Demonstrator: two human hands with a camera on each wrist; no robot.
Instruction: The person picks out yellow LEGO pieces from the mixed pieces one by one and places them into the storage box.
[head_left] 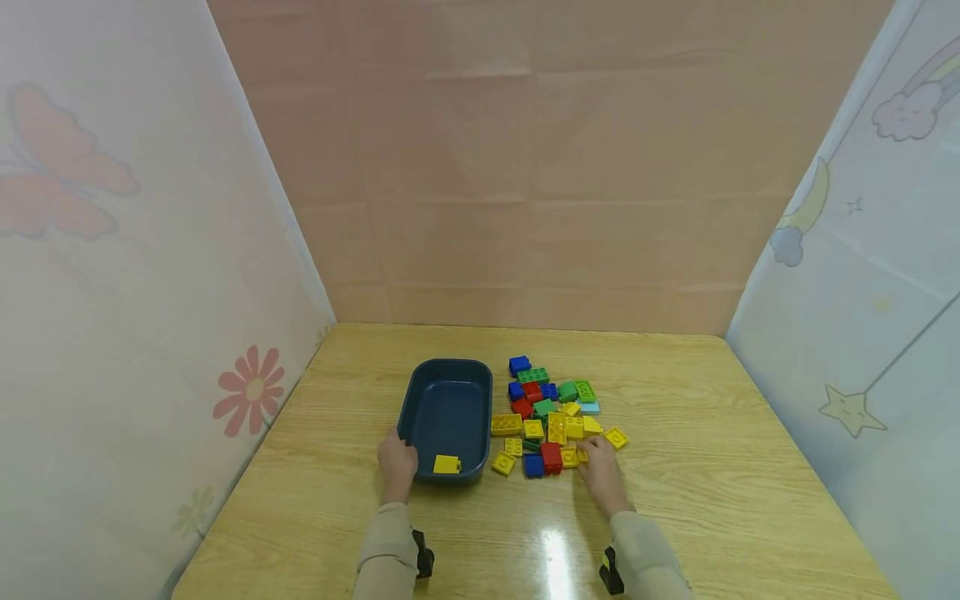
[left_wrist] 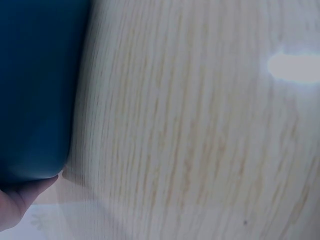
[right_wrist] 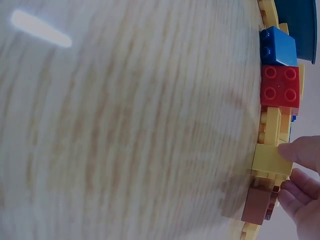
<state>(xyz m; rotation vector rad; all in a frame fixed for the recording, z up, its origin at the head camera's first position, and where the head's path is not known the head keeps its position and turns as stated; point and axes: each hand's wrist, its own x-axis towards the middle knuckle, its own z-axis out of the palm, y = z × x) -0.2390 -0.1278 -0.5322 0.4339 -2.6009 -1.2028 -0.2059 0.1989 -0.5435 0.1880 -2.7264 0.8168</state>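
My left hand grips the left front rim of a dark blue plastic bin. In the left wrist view its thumb lies against the bin's outer wall. One yellow building brick lies inside, by the bin's front wall. At the front right of a brick pile, my right hand pinches a yellow brick between thumb and fingers. A brown brick sits beside those fingers, and a red brick and a blue brick stand to the other side.
Right of the bin spread several loose bricks: green, light blue, and many yellow ones. One yellow piece lies at the pile's right edge. Fabric walls surround the wooden table at the back and sides.
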